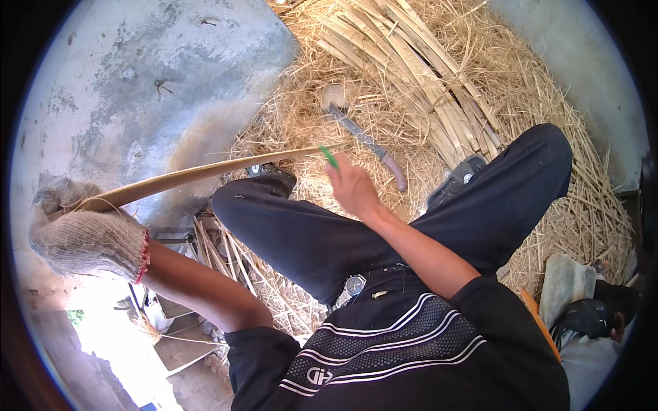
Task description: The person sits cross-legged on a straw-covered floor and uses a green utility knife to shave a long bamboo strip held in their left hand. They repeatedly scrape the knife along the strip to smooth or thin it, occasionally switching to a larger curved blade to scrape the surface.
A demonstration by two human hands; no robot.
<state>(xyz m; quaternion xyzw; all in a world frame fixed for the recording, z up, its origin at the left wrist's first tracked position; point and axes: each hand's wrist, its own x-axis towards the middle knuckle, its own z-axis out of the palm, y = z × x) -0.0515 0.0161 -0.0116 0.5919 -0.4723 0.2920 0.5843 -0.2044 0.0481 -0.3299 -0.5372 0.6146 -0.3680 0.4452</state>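
Observation:
My left hand [86,233], in a grey knitted glove with a red cuff edge, is closed around the wide end of a long bamboo strip [181,179]. The strip reaches across to the right, its thin far end close to my right hand [354,188]. That hand is bare and closed on a slim green object [329,157], whose kind I cannot make out. Just beyond my right hand a big knife [367,140] lies on the straw, its brownish handle toward me.
Split bamboo strips [425,82] lie piled on shavings [295,96] at the far right. A grey wall [151,75] rises at left. My crossed legs [493,205] frame the work area; a wristwatch [355,284] rests at my lap. A person [596,322] is at lower right.

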